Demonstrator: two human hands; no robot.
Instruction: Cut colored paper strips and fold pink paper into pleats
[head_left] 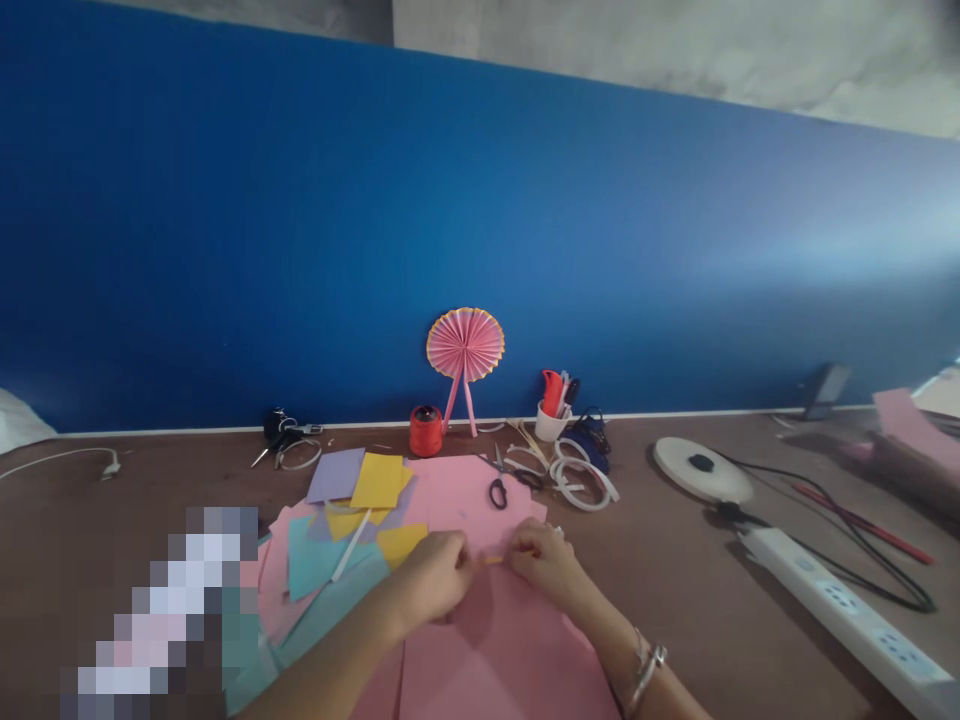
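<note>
The yellow strip is showing over pink paper, left hand sitting curled at its 9 o'clock, right hand at 3. Can't tell if either's gripping it. Uneven tugging could be creasing it imo, if one side's slipping.

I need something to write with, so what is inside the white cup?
The white cup holds something red and a few slim, pen-like items, one dark. Their lower ends, and anything deeper, are hidden by its wall.
</note>
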